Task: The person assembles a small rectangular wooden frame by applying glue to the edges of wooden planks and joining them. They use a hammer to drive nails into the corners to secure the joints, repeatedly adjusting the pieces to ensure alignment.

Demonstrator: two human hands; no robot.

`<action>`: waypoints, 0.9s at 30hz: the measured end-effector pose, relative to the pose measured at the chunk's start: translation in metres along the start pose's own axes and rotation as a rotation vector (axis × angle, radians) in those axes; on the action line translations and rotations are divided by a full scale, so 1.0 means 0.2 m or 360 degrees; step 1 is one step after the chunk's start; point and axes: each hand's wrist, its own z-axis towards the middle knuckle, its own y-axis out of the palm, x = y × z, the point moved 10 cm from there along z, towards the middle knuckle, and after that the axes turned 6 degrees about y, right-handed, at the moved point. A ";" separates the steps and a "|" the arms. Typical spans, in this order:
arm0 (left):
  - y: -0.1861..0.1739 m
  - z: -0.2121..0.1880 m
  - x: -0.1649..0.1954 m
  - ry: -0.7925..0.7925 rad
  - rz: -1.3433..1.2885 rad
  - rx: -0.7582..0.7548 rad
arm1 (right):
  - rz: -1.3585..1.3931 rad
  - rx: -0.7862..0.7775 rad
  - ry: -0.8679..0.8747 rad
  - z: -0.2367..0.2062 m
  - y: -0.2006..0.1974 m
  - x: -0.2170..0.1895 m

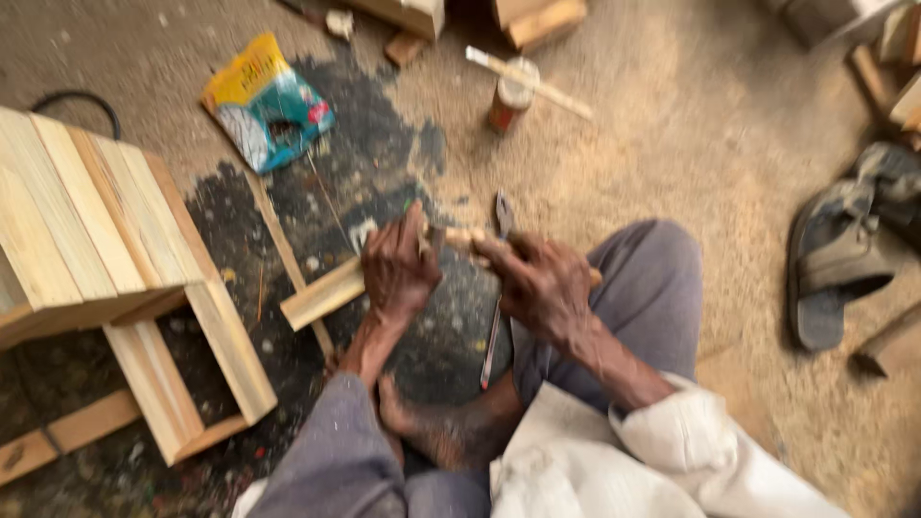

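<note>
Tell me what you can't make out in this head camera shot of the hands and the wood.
- What the right hand grips: hidden by its fingers and motion blur.
- The far end of the wooden strip: covered by the left hand.
- The wooden frame: cut off by the left edge.
- The bag print: too blurred.
- The sandal: smeared by blur.

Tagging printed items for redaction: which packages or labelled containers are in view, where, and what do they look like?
Plastic pouch: on the floor at upper left, beside the wooden crate; crumpled, torn open, yellow top, teal and white body.
Small can: on the floor at top centre, under a wooden stick; cylindrical, reddish-brown label, pale lid.
</note>
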 end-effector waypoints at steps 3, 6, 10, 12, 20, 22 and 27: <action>0.00 0.01 0.01 0.0026 -0.0052 0.0047 | 0.0140 0.0292 -0.0112 -0.02 -0.09 0.00; 0.07 0.01 -0.02 -0.0092 -0.0014 -0.0167 | 0.0043 0.0122 -0.0043 -0.03 -0.03 0.03; -0.02 0.03 0.06 0.0104 -0.0019 0.0079 | 0.0085 0.0184 -0.0079 -0.02 -0.04 0.05; -0.02 0.04 0.07 0.0104 0.0008 0.0058 | 0.0136 0.0251 -0.0100 -0.02 -0.06 0.04; -0.01 0.05 0.08 0.0127 -0.0001 0.0099 | 0.0359 0.0293 -0.0054 -0.01 -0.10 0.06; 0.03 0.04 0.05 0.0046 -0.0022 -0.0040 | 0.0085 -0.0003 -0.0024 0.00 0.00 0.06; 0.04 0.04 0.04 -0.0009 -0.0082 -0.0046 | -0.0031 0.0250 -0.0165 0.01 -0.06 0.03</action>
